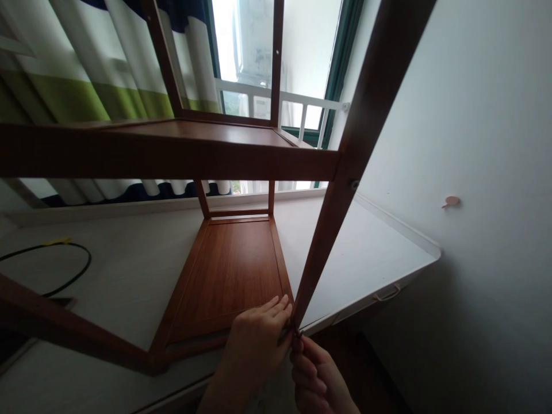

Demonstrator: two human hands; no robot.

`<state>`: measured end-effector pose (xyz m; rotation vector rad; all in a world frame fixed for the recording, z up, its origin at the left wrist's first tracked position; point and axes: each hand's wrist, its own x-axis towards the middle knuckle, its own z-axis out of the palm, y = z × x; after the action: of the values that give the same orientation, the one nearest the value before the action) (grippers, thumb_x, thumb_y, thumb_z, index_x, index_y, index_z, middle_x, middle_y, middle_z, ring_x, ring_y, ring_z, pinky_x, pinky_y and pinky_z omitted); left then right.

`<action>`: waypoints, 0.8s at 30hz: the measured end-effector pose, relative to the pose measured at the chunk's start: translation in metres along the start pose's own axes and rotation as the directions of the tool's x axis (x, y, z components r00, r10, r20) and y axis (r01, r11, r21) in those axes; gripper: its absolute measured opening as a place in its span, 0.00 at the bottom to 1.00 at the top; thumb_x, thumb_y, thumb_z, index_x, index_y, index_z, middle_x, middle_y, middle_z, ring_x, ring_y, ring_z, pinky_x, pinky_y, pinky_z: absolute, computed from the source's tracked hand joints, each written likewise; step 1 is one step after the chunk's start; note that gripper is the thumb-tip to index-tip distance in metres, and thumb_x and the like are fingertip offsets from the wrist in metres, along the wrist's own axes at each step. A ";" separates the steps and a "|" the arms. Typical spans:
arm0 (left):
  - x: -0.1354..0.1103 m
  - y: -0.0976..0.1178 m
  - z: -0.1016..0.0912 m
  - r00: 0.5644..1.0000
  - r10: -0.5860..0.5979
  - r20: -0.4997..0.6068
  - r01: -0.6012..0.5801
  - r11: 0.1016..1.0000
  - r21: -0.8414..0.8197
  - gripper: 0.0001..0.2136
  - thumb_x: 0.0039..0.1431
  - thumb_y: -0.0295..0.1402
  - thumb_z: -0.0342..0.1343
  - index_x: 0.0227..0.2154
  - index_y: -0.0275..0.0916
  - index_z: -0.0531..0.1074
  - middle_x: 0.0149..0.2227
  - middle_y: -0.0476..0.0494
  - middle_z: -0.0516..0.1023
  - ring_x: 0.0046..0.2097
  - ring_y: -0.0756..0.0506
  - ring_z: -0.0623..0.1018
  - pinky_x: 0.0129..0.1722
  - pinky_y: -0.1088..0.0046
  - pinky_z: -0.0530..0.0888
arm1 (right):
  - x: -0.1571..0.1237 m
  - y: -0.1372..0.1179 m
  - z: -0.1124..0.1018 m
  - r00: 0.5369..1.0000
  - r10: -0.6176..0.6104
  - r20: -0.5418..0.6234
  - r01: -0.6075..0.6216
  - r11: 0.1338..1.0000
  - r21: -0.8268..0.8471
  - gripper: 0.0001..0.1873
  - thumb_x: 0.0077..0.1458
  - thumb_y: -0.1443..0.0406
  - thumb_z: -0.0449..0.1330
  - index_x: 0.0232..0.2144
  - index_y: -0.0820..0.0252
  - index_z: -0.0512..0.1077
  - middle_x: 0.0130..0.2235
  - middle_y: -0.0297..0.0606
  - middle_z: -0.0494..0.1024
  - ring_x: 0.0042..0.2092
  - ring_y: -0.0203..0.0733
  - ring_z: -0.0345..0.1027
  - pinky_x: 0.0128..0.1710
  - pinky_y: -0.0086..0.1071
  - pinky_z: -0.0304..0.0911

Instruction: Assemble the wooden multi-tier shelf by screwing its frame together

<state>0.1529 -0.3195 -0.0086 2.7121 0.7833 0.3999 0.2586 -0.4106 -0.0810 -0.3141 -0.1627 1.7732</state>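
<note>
A dark reddish-brown wooden shelf rack stands on a white surface, with a lower shelf panel (pixel 228 270), an upper crossbar (pixel 172 154) and a slanting right post (pixel 332 230). My left hand (pixel 261 339) grips the near right corner of the lower shelf, fingers lying over its edge and thumb near the foot of the post. Close beside it, my right hand (pixel 317 374) is closed, thumb and forefinger pinched at the outer side of that joint. Whatever small thing sits in the pinch is mostly hidden. A bolt head (pixel 355 184) shows higher up on the post.
The rack stands on a white desktop (pixel 357 247) with a raised rim. A black cable loop (pixel 88 259) lies at left. Behind are a striped curtain (pixel 103 86) and a window with a white railing (pixel 310 102). A drawer handle (pixel 388 294) juts out near the right wall.
</note>
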 end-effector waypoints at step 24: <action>0.001 0.003 -0.005 0.999 -0.024 0.030 0.025 1.000 -0.019 0.15 0.51 0.29 0.51 0.43 0.45 0.72 0.53 0.47 0.69 0.54 0.43 0.69 0.51 0.63 0.68 | 0.003 0.008 0.003 0.991 -0.134 -0.029 0.132 0.990 -0.055 0.18 0.44 0.61 0.63 0.21 0.58 0.55 0.11 0.14 0.52 0.10 0.22 0.29 0.03 0.16 0.33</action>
<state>0.1533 -0.3201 -0.0024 2.6813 0.7996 0.3597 0.2499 -0.4092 -0.0804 -0.3626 -0.2030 1.6330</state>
